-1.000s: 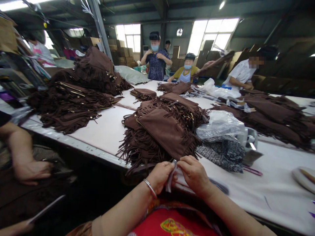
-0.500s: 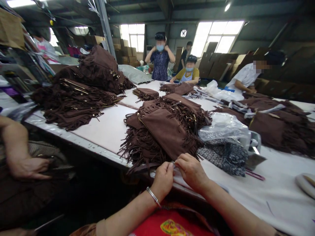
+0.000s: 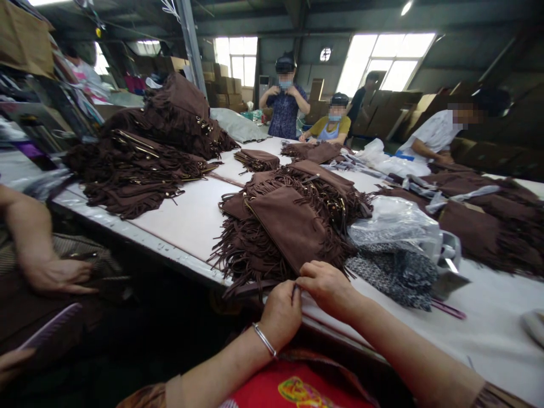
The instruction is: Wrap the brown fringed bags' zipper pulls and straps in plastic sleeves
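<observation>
At the near table edge my left hand (image 3: 282,314) is closed, thumb against the fingers, with a silver bangle on its wrist. My right hand (image 3: 326,286) is closed too, its fingertips meeting the left thumb. Something small and dark seems pinched between them, but it is too covered to name. Just beyond the hands lies a brown fringed pouch (image 3: 291,224) with a gold zipper along its edge. It rests on a heap of similar fringed pouches (image 3: 238,249). To the right of the heap is black-and-white speckled fabric (image 3: 393,275) under clear plastic (image 3: 391,221).
A large pile of brown fringed bags (image 3: 170,124) covers the table's far left. More brown pieces (image 3: 476,226) lie at right. A co-worker's hand (image 3: 57,275) is at left; below it another hand holds a purplish comb (image 3: 51,326). Several people stand or sit across the white table (image 3: 170,226).
The view has shifted slightly left. My hands stay together, with the right fingers now closer over the left thumb. The co-worker's comb has risen into view at lower left.
</observation>
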Motion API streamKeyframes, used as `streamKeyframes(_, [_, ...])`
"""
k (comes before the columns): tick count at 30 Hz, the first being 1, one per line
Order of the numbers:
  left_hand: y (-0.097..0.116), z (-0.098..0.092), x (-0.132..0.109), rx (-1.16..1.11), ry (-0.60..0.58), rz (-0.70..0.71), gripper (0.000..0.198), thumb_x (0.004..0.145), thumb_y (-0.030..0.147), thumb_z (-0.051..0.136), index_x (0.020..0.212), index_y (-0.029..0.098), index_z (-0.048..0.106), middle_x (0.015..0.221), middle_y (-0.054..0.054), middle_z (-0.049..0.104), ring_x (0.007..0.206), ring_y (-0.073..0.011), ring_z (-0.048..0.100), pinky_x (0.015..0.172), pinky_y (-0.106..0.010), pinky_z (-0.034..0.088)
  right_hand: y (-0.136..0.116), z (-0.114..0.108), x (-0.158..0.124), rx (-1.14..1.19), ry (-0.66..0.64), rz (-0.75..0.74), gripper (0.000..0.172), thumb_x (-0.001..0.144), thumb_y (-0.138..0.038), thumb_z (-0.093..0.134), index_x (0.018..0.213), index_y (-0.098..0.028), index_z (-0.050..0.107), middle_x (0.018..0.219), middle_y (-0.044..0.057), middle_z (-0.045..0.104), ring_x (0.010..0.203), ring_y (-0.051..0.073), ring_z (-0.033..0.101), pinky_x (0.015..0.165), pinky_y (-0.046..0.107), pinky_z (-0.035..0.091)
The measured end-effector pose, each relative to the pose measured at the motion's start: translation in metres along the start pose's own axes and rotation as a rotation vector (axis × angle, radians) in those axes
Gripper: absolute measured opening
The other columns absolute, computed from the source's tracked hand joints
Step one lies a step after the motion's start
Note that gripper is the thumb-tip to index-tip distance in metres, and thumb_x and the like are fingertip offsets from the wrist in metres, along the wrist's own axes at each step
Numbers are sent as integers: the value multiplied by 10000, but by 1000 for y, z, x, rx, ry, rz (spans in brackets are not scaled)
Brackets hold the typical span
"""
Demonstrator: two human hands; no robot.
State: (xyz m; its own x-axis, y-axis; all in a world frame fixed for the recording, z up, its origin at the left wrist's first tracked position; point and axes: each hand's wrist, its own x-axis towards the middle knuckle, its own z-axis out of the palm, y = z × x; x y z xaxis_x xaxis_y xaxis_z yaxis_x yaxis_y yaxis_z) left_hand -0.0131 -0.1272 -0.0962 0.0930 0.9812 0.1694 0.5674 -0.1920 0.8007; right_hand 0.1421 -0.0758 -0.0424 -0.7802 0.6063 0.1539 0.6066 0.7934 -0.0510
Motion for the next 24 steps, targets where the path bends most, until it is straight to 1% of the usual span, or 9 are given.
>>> streamKeyframes(3, [0,-1,0,65,-11,-5,225,911,213,376,808,183,574,814,-77,643,764,-189,591,709,-301,421,-1,0,5,-24,-82,-23,107,823,-135,589,798,-201,669,803,28,598,768,173,486,708,302,349])
streamKeyframes(8, [1,-4,-1,80,-40,-24,199,888,199,398,837,183,590,815,-77,648,786,-194,601,719,-297,428,-4,0,9,-66,-159,-82,84,781,-99,598,749,-165,639,778,43,602,739,182,482,687,313,345])
streamKeyframes(10, [2,-6,-1,49,-49,-24,207,894,214,396,846,186,595,818,-77,649,789,-190,603,720,-290,430,-5,0,8,-97,-141,-87,86,793,-99,587,755,-163,628,787,48,597,742,189,476,679,319,339])
streamKeyframes(12, [4,-9,0,14,-70,-19,233,909,237,377,839,187,593,810,-74,647,772,-185,599,702,-285,423,-6,0,5,-125,-91,-86,92,815,-104,571,763,-167,614,797,50,587,747,194,465,679,324,331])
streamKeyframes(16, [7,-14,5,-27,-151,-26,306,929,302,341,729,191,546,711,-47,603,661,-163,535,634,-290,375,-6,2,-5,-154,-8,-97,103,851,-127,552,767,-177,584,804,47,560,755,198,440,694,336,321])
streamKeyframes(18, [7,-17,8,-114,-225,-91,320,912,350,374,665,194,501,652,-18,552,609,-142,482,592,-281,346,-7,4,-9,-153,9,-113,101,857,-137,552,770,-181,575,803,43,553,753,198,430,704,341,318])
streamKeyframes(19, [7,-18,10,-199,-287,-167,330,901,390,391,650,195,480,614,4,511,570,-127,448,558,-270,327,-8,4,-11,-148,17,-121,102,862,-143,550,770,-183,572,802,41,551,750,197,426,707,343,316])
streamKeyframes(22, [5,-25,13,-586,-562,-481,380,839,548,460,685,201,453,540,79,352,441,-70,283,454,-225,215,-9,5,-16,-123,51,-137,127,885,-179,533,764,-187,567,783,35,545,737,191,415,704,342,307])
streamKeyframes(24, [3,-30,14,-832,-718,-599,420,780,608,531,744,195,471,551,104,299,418,-40,186,435,-203,138,-9,3,-18,-110,62,-155,139,895,-194,525,762,-188,567,775,32,546,731,187,412,699,339,301])
